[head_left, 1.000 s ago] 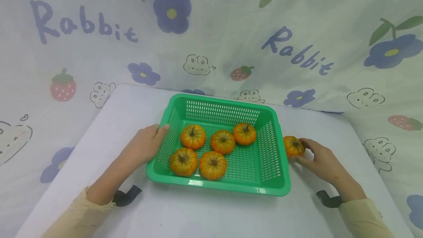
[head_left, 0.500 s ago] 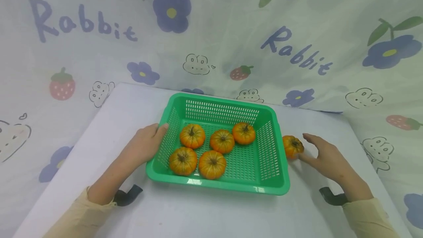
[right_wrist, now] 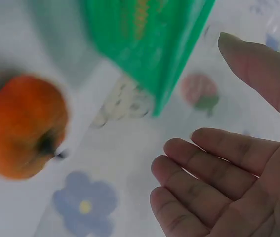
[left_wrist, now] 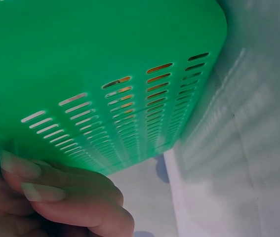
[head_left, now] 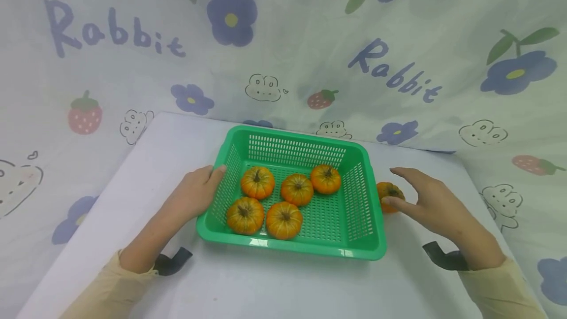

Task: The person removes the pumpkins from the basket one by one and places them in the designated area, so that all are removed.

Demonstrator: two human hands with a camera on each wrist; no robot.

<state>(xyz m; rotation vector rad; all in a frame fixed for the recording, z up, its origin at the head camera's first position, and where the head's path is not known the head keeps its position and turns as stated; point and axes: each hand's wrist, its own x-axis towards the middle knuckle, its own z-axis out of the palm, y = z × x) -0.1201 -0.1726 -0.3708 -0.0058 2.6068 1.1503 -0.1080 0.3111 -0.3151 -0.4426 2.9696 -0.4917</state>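
A green plastic basket with slotted sides stands on the white table. Several small orange pumpkins lie inside it, mostly towards the left. My left hand grips the basket's left rim, thumb over the edge and fingers bent against the outer wall, as the left wrist view shows. Outside the right wall, one more pumpkin rests on the table, partly covered by my right thumb in the head view. My right hand hovers beside it with fingers and thumb spread; in the right wrist view a gap separates that hand from the pumpkin.
A pale cloth printed with flowers, strawberries and rabbits hangs behind the table and at its sides. The white tabletop shows in front of the basket. Black curved pieces sit at both wrists.
My right hand held the pumpkin beside the basket a second ago, then let go and drew back right. Now it is higher and further left, with fingers spread. The left hand stays put.
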